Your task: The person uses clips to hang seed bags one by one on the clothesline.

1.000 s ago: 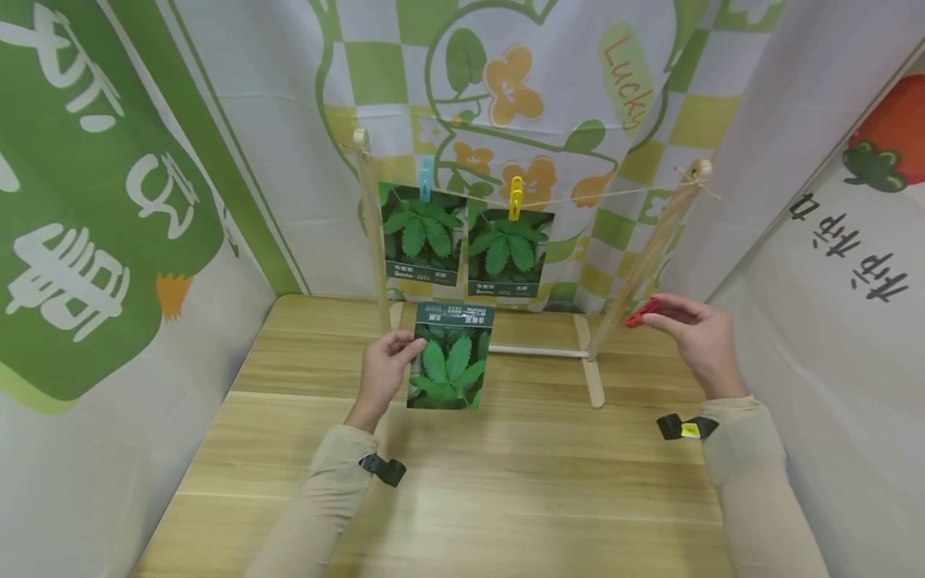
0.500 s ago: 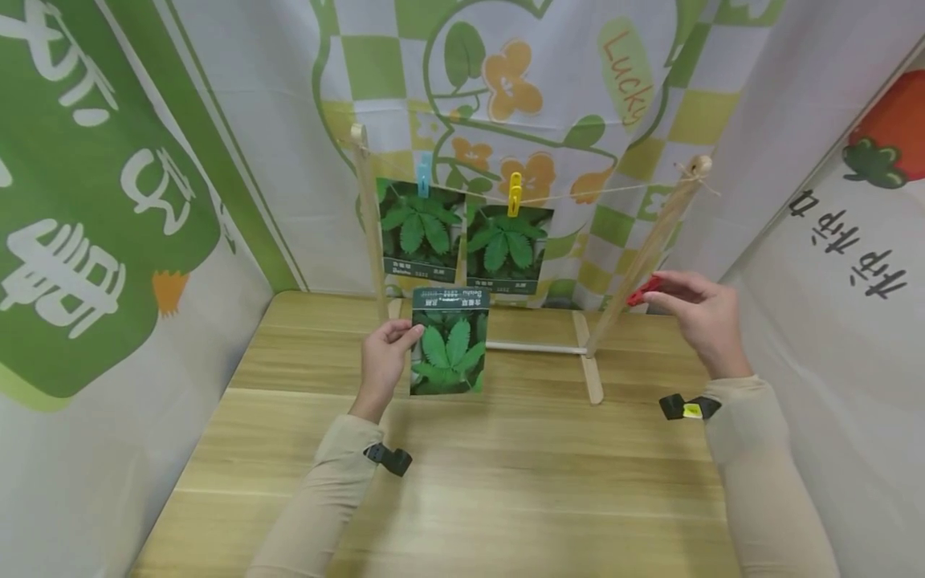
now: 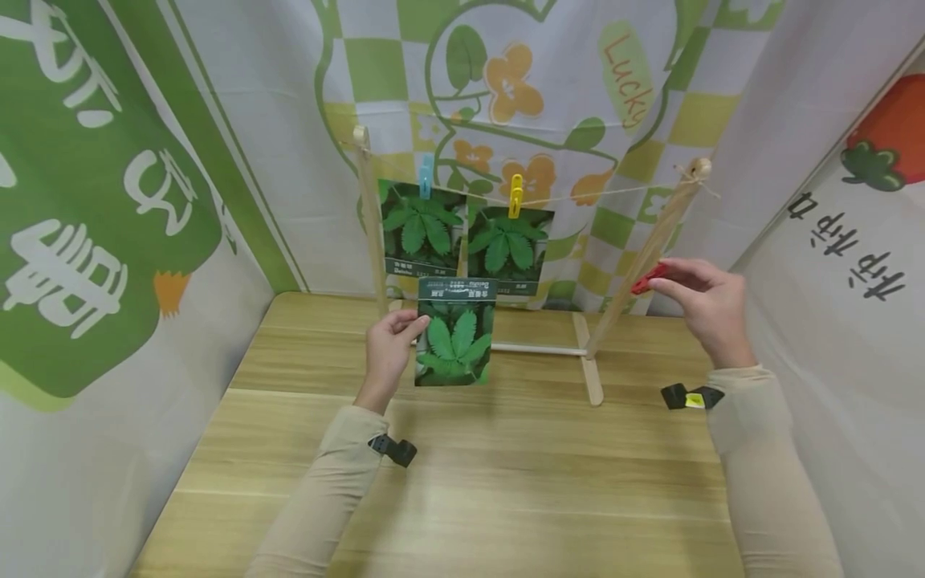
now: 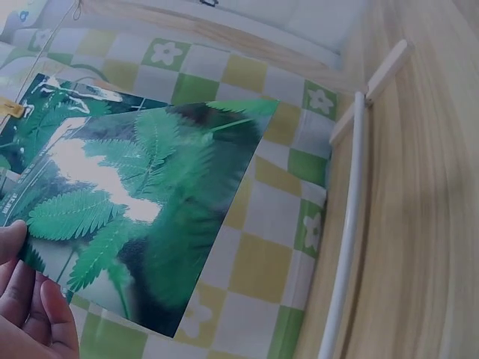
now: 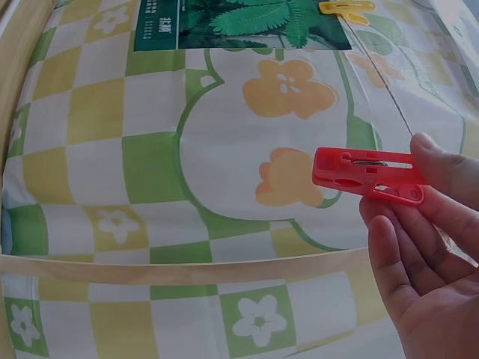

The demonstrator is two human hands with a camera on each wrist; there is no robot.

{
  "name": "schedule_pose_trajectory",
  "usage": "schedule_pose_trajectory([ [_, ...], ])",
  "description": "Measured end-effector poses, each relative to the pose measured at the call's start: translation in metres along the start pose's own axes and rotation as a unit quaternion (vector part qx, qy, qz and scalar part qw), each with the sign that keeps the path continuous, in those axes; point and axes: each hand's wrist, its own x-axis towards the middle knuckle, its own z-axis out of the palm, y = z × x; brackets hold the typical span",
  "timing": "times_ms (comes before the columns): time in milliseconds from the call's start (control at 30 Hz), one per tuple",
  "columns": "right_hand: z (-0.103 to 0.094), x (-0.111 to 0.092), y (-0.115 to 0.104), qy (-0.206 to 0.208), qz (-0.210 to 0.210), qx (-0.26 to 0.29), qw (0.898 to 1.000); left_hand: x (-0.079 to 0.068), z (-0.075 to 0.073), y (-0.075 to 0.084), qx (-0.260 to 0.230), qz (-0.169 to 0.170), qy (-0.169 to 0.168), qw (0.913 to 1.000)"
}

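My left hand (image 3: 390, 353) pinches the left edge of a plant picture card (image 3: 455, 333) between thumb and fingers. It is a glossy green-leaf seed packet or card, its printed band upside down at the top. My right hand (image 3: 704, 305) pinches a red clothespin (image 5: 367, 173) by its handle end, near the rack's right post. On the string (image 3: 600, 195), a blue clothespin (image 3: 425, 178) and a yellow clothespin (image 3: 516, 197) hold two similar cards, a left card (image 3: 419, 229) and a right card (image 3: 508, 249). The held card overlaps their lower edges in the head view.
A wooden rack has a left post (image 3: 370, 225), a right post (image 3: 646, 249), a white lower bar (image 3: 538, 349) and flat feet (image 3: 591, 381). It stands at the back of the wooden table (image 3: 542, 482). A patterned curtain (image 3: 390, 72) hangs behind.
My left hand has lifted the card upward and away toward the hanging cards. My right hand has risen slightly with the red clothespin. The hanging cards stay in place.
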Motion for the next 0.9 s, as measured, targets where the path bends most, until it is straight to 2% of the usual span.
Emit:
schedule_pose_trajectory([
  [133, 0.001, 0.005, -0.004, 0.002, -0.014, 0.007, 1.000, 0.002, 0.002, 0.003, 0.003, 0.000, -0.002, 1.0000],
  [467, 0.003, 0.014, -0.012, 0.005, -0.036, -0.038, 0.999, 0.006, 0.008, 0.011, 0.006, 0.006, -0.018, 0.9998],
  [733, 0.005, 0.023, -0.016, 0.013, -0.065, -0.028, 0.997, 0.009, 0.013, 0.016, 0.015, 0.006, -0.021, 0.9996],
  [900, 0.006, 0.028, -0.020, 0.014, -0.083, -0.040, 0.996, 0.011, 0.019, 0.020, 0.015, 0.022, -0.028, 0.9992],
])
